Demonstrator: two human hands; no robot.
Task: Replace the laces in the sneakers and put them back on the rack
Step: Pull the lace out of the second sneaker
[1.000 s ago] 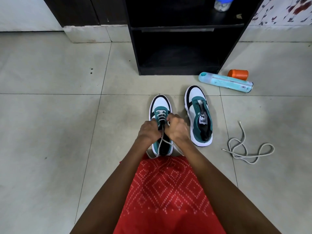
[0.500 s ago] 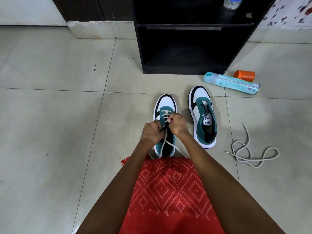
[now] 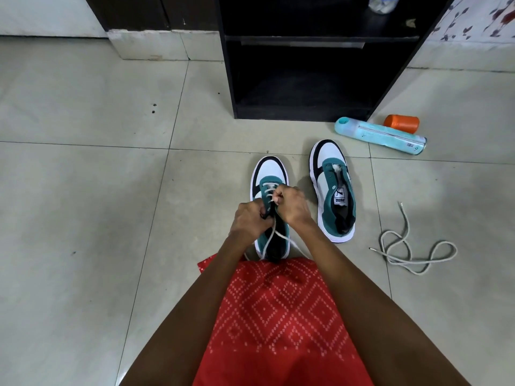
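Observation:
Two white, teal and black sneakers stand on the tiled floor. The left sneaker [image 3: 268, 174] has a pale lace [image 3: 268, 190] crossing its lower eyelets, and both loose ends trail back toward me. My left hand [image 3: 250, 218] grips the sneaker's eyelet edge. My right hand [image 3: 292, 203] pinches the lace over the tongue. The right sneaker [image 3: 333, 188] has no lace. A second loose lace [image 3: 412, 252] lies coiled on the floor to the right. The black rack [image 3: 303, 65] stands beyond the shoes.
A teal tube [image 3: 381, 135] and an orange cap [image 3: 401, 123] lie on the floor right of the rack. A bottle [image 3: 381, 2] stands on the rack's upper shelf. Red patterned cloth [image 3: 278, 316] covers my lap at the bottom.
My hands have shifted slightly up the left sneaker toward the toe, and the right hand now pinches the lace higher over the eyelets. The camera view has drifted a little.

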